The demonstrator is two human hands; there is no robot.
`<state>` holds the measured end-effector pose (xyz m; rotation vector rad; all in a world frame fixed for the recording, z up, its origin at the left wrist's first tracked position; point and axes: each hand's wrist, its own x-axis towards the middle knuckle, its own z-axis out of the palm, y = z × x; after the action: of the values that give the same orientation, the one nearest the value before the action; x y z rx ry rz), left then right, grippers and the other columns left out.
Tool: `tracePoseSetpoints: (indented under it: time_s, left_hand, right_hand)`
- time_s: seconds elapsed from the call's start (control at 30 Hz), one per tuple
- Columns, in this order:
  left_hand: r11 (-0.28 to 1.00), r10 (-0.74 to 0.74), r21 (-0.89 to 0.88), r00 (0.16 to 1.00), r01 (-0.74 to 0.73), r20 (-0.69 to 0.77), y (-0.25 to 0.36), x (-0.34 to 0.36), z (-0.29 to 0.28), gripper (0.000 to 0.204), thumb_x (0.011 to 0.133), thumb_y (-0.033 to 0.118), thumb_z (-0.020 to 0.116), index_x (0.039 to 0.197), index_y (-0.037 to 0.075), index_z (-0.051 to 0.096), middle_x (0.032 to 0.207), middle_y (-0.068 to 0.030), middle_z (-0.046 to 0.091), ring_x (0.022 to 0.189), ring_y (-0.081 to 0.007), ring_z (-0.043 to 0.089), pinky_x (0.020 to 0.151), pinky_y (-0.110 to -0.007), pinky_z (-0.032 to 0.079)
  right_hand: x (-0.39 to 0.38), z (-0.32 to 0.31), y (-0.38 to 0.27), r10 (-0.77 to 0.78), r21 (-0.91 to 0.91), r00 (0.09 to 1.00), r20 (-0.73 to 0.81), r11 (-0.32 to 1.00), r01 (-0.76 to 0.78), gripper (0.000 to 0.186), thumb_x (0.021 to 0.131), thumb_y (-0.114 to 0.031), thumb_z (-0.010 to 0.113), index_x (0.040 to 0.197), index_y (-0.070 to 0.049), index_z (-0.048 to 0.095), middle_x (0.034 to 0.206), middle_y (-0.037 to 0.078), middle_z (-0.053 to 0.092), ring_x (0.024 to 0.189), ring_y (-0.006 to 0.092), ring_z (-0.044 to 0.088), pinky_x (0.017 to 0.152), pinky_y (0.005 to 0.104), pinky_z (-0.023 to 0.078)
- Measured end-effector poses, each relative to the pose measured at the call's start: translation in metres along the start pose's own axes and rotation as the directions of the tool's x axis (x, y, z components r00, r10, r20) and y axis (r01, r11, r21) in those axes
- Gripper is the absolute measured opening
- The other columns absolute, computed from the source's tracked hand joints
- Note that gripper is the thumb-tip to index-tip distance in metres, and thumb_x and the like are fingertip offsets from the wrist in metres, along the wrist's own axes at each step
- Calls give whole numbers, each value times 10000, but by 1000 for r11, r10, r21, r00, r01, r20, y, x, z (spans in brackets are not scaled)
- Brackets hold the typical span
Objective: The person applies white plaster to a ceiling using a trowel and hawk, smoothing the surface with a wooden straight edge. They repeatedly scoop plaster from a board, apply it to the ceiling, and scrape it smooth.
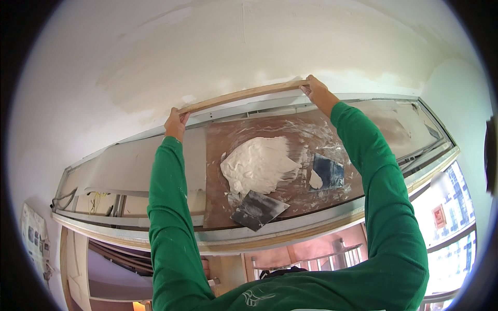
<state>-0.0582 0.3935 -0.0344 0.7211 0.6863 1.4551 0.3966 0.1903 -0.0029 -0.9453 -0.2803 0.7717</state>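
A long wooden straightedge (244, 95) lies against the off-white wall, tilted up to the right. My left hand (177, 124) grips its left end, and my right hand (317, 94) is closed round the right end. Below it, a brown board (215, 181) carries a large heap of white plaster (254, 165), smeared out to the right. A blue flat scraper blade (332, 173) with a dab of plaster on it rests right of the heap. Nearer to me lies a dark grey flat blade (258, 210), with plaster smudges on its face.
The board sits across a metal-framed ledge (301, 223). A pale sheet (145, 163) and loose wires (96, 199) are on its left part. Past the ledge's near edge, a lower level shows a railing (324, 262) and, at right, a bright window (456, 207). The wall (233, 46) has damp-looking patches.
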Motion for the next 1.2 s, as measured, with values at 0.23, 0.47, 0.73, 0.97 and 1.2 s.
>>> tracePoseSetpoints:
  time_s: [0.23, 0.47, 0.73, 0.97, 1.2]
  left_hand:
    - [999, 31, -16, 993, -33, -117, 40, 15, 38, 323, 831, 113, 616, 975, -131, 462, 946, -219, 543, 790, -334, 635, 634, -383, 635]
    - [990, 132, -48, 991, -131, 14, 95, 12, 104, 318, 848, 109, 607, 1004, -127, 461, 973, -239, 541, 805, -355, 636, 626, -371, 636]
    - [928, 313, 142, 929, -343, 198, 160, 48, 54, 308, 868, 118, 574, 1018, -113, 437, 1012, -248, 534, 835, -354, 636, 662, -350, 634]
    - [973, 228, -19, 953, -228, 198, 206, 30, 138, 343, 904, 155, 522, 1065, -130, 417, 1061, -255, 526, 921, -346, 610, 745, -294, 616]
    - [957, 291, -68, 940, -283, 177, 249, -11, 155, 320, 903, 126, 504, 1059, -141, 422, 1058, -251, 537, 952, -356, 610, 791, -337, 608]
  right_hand:
    - [83, -13, -8, -465, -451, 746, 477, 599, 661, 260, 879, -178, 550, 1015, 29, 469, 1003, 171, 501, 899, 256, 583, 763, 275, 572]
    - [119, -4, -68, -643, -514, 523, 560, 225, 828, 246, 872, -187, 610, 993, 3, 511, 907, 192, 591, 879, 330, 616, 750, 368, 509]
    - [-17, 90, -99, -570, -584, 429, 700, -113, 804, 230, 887, -134, 570, 1018, 30, 477, 975, 186, 538, 896, 276, 596, 815, 308, 524]
    - [66, 92, -184, -737, -402, 321, 594, 73, 913, 265, 896, -204, 565, 980, 38, 495, 932, 219, 592, 885, 340, 622, 771, 358, 525]
    - [-32, 141, -223, -369, 206, 913, 173, 920, 333, 263, 897, -163, 529, 1011, 63, 455, 1075, 221, 537, 910, 290, 613, 738, 267, 586]
